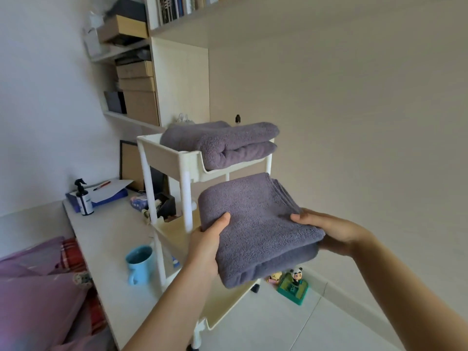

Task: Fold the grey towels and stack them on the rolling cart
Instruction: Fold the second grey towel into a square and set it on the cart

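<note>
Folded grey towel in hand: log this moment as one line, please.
phase: carry | folded grey towel: held by left hand and right hand | cart top tray: towel stack

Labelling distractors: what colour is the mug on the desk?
Light blue mug, left of the white cart; the head view, the only one, shows it.

A blue mug (140,262) stands on the white desk (111,239) near a dark spray bottle (83,197) and a red pen (101,185) lying on papers (111,188) — cardboard boxes (136,91) fill the shelves behind, and a panda toy (293,285) sits on the floor.
</note>
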